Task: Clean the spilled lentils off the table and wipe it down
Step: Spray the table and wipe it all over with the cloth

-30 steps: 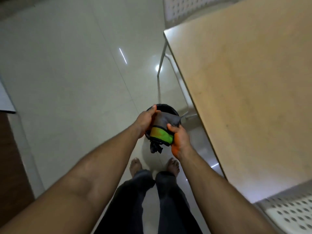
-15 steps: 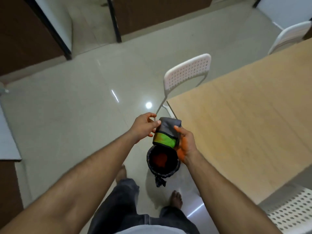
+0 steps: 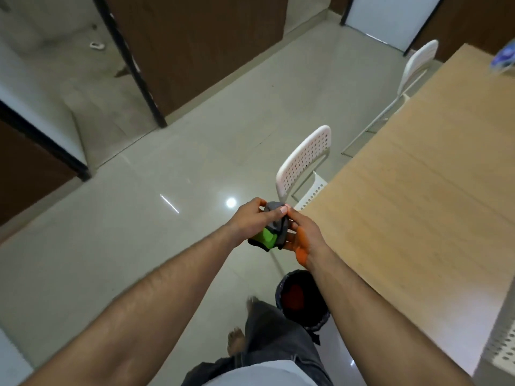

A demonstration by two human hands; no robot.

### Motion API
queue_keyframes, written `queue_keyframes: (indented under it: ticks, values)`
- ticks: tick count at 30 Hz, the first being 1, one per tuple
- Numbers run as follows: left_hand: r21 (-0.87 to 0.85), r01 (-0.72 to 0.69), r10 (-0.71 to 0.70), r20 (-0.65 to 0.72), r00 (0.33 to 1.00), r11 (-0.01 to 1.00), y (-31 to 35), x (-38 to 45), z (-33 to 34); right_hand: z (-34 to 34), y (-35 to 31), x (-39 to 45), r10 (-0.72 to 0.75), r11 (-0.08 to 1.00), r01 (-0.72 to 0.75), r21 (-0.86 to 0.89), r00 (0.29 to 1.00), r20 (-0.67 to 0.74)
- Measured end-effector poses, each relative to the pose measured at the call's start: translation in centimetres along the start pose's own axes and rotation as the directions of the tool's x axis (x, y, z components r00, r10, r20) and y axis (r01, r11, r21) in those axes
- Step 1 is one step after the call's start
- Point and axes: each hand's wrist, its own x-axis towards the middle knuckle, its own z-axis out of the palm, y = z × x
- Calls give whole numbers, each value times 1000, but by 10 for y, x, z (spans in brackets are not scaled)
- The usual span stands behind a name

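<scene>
Item: grey-and-green cloth, bunched, held in the air beside the table corner, above the bin. My left hand pinches its top; my right hand cups it, fingers loosely curled. Handling, I judge: light, soft, floppy; take by a folded edge.

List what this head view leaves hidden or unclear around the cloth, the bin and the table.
- Cloth: mostly covered by the left hand and right hand; its full shape is unreadable.
- Bin: the right forearm crosses its right side; the red contents are too blurred to identify.
- Table: cut off by the right edge, so any leftover lentils there go unseen.
- Blue object at the table's far corner: blurred, cut off.
</scene>
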Motion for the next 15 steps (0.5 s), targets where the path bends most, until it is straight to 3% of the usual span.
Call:
queue_keyframes:
  ticks: [11, 15]
  values:
    - [-18, 62, -59, 111, 992, 998, 85, 177, -101, 60, -109, 150, 47, 990, -32, 135, 993, -106]
    - [-165, 126, -107, 118, 987, 978, 142, 235, -146, 66, -176, 204, 54, 974, -16, 225, 985, -162]
